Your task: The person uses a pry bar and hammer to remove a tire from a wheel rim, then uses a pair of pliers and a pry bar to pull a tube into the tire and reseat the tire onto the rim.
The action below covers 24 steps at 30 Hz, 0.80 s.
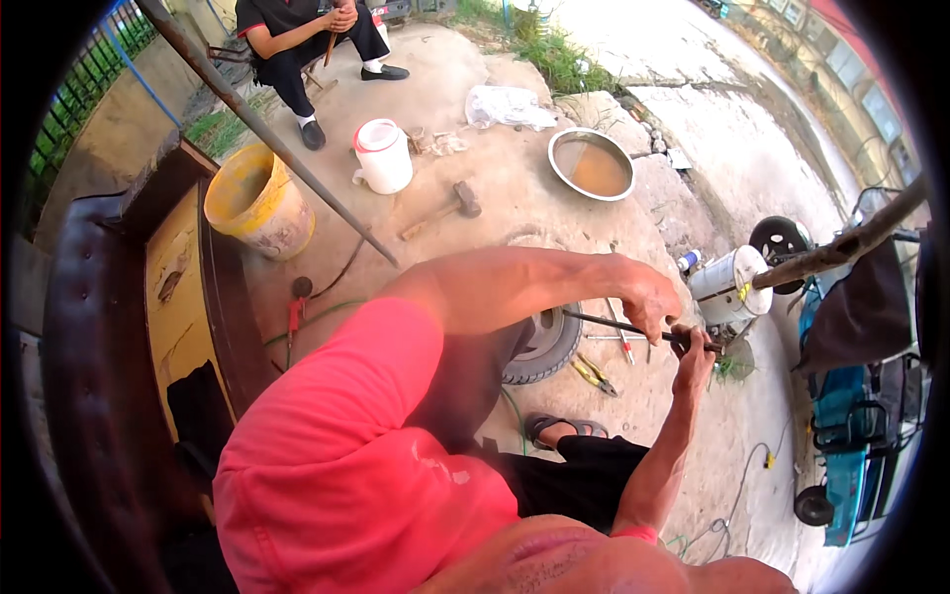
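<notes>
Surrounding the tyre (558, 360), pale concrete (515, 213)

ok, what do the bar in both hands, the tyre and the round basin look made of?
Bar: probably steel, dark and dull; slim and rigid-looking, though paint or coating can't be ruled out.
Tyre: rubber, matte dark grey, moulded tread along its edge.
Basin: likely thin metal, bright silvery rim; stainless or aluminium, can't tell.
</notes>
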### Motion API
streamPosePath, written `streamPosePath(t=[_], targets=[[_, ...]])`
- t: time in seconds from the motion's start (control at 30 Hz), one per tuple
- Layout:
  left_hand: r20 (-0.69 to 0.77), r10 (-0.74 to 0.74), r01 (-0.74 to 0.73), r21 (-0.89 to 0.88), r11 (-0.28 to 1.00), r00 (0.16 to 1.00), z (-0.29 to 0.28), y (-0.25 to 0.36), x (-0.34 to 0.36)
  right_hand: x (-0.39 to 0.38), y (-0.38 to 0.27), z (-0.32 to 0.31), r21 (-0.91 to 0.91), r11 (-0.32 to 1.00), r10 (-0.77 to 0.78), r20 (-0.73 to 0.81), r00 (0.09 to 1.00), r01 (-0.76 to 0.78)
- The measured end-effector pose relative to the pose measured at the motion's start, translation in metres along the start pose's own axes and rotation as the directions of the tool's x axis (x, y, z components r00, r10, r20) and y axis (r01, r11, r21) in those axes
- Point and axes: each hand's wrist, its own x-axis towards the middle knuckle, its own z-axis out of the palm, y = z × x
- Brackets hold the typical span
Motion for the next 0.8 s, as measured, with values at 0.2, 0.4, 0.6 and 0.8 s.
streamPosePath(t=[0.2, 0.4, 0.6, 0.8], targets=[[-0.005, -0.035, 0.035, 0.036, 0.999, 0.999, 0.007, -0.016, -0.001, -0.001, -0.002, 0.000, -0.017, 1.000, 0.005, -0.007, 1.000, -0.005], [-0.020, -0.091, 0.092, 0.012, 0.996, 0.996, 0.007, -0.026, -0.001, 0.000, 0.002, -0.002, -0.034, 0.999, -0.010, -0.016, 1.000, 0.009], [-0.036, -0.072, 0.074, 0.041, 0.996, 0.997, 0.010, -0.027, -0.001, 0.001, 0.008, -0.005, -0.030, 0.999, -0.022, -0.007, 1.000, 0.022], [-0.017, -0.093, 0.094, 0.035, 0.995, 0.995, 0.007, -0.025, -0.001, 0.000, 0.008, -0.009, -0.030, 0.999, -0.021, -0.018, 1.000, 0.020]])
